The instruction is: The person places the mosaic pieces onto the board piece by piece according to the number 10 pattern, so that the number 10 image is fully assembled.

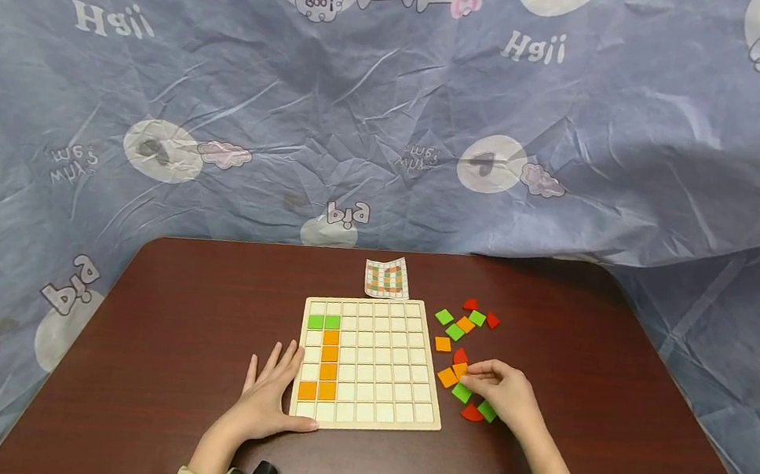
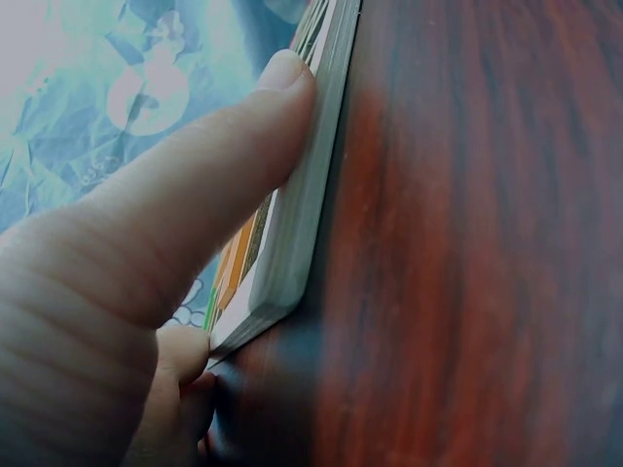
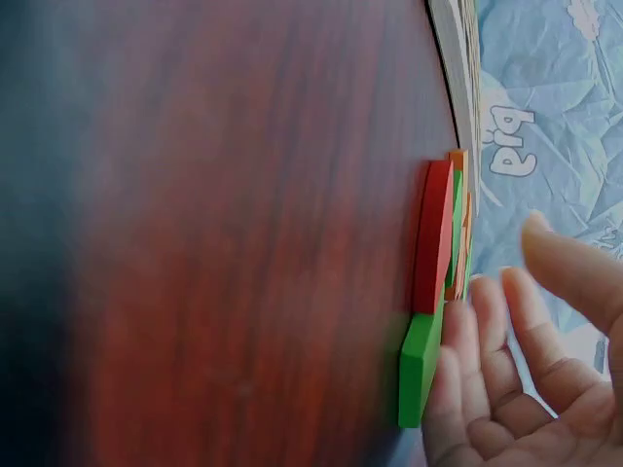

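Note:
A pale wooden grid board [image 1: 382,364] lies on the table, with two green tiles [image 1: 324,322] in its upper left. Several orange tiles [image 1: 328,371] fill cells below them. My left hand [image 1: 266,401] is spread at the board's near left corner; its thumb rests on the front edge and its fingers lie along the left side. At the right, my right hand [image 1: 499,390] reaches into loose tiles, fingertips at an orange tile [image 1: 459,369]. The right wrist view shows thumb and fingers apart, with nothing visible between them, beside a red piece [image 3: 433,238] and a green tile [image 3: 421,370].
Behind the board lies a small paper card [image 1: 387,278] with a coloured grid pattern. More loose green, orange and red pieces [image 1: 471,304] lie scattered right of the board. The dark wood table [image 1: 217,288] meets a blue printed cloth [image 1: 388,167] at the back.

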Demonstrator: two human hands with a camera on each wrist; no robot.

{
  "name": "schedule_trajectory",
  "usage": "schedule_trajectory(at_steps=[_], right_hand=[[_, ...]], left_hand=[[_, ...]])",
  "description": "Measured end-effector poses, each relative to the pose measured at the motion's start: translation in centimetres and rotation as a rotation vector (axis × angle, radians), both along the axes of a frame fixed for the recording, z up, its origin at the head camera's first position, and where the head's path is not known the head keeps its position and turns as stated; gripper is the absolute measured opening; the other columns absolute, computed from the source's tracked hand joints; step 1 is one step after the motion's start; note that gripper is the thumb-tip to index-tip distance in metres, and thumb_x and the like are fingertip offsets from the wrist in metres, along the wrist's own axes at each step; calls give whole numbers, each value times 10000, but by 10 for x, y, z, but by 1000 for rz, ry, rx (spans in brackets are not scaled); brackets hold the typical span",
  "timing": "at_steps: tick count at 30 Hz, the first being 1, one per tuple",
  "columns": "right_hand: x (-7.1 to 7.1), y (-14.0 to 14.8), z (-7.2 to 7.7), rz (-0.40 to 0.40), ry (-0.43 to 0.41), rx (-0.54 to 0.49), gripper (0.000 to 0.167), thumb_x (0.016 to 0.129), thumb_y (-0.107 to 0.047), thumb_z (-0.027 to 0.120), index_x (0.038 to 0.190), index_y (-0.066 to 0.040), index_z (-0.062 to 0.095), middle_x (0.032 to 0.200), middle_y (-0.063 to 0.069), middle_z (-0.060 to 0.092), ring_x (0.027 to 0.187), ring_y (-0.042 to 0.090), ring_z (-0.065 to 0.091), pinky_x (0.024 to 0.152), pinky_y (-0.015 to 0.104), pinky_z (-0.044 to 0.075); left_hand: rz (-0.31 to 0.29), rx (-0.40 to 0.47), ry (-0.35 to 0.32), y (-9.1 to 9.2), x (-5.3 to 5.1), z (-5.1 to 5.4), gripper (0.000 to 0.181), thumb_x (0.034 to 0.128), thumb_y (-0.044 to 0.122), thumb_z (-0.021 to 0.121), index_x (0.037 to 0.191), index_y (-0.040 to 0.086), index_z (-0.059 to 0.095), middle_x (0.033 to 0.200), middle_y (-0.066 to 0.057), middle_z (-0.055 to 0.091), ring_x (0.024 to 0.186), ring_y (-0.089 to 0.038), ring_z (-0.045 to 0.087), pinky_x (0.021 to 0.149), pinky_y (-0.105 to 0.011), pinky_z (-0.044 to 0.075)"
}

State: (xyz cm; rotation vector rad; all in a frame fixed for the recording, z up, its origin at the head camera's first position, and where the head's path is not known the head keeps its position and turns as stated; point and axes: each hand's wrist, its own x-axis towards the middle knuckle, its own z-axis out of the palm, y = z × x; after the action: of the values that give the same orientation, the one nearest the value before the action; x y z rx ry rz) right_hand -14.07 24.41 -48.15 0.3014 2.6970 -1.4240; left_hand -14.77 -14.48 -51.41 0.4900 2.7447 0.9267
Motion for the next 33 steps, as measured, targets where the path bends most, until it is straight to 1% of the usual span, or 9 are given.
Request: schedule_trajectory(at_steps=[1,7,12,16,22,28,33], right_hand=[[1,0,0,4,-3,17,297,840,-222,786,1039,-14,711,942,83,749,785,154,684,656,254,531],[4,-5,2,35,-18,139,324,785,-243,833,988,-29,700,909,48,725,768,139,656,624,266,514],[5,-9,2,48,10,235,293,748,-182,854,944,-35,694,894,54,694,779,153,624,650,278,510],[5,-13,1,53,27,283,291,729,-160,866,920,-37,685,878,60,681,775,160,613,674,291,517],[3,-18,3,78,-6,317,308,729,-146,860,919,-15,656,856,71,660,738,164,577,663,306,508],[0,-19,6,93,-40,310,320,728,-148,858,929,-19,646,864,64,661,744,160,584,654,303,505],[2,-17,8,104,-33,288,286,740,-150,852,896,-38,639,827,38,643,725,147,571,620,283,473]], left_hand=[[1,-5,-5,0,0,0,1240,670,559,846,1585,90,152,1662,-120,96,1536,-371,13,1167,-634,-109],[2,4,10,0,1,1,1234,668,543,854,1582,74,170,1657,-140,119,1530,-391,30,1162,-646,-98],[3,0,9,0,1,1,1237,667,559,848,1582,74,171,1658,-138,120,1531,-389,30,1163,-646,-93],[3,2,1,0,2,2,1243,665,567,845,1583,80,163,1660,-132,110,1533,-383,20,1164,-641,-102],[9,-2,4,-1,3,1,1238,670,563,843,1583,77,164,1660,-134,113,1532,-385,25,1166,-639,-99],[7,-4,1,-2,3,-1,1234,675,568,837,1582,74,162,1660,-134,104,1533,-384,15,1164,-642,-104],[-7,-19,16,-1,0,0,1227,679,574,833,1581,71,171,1660,-133,106,1533,-381,20,1166,-642,-99]])
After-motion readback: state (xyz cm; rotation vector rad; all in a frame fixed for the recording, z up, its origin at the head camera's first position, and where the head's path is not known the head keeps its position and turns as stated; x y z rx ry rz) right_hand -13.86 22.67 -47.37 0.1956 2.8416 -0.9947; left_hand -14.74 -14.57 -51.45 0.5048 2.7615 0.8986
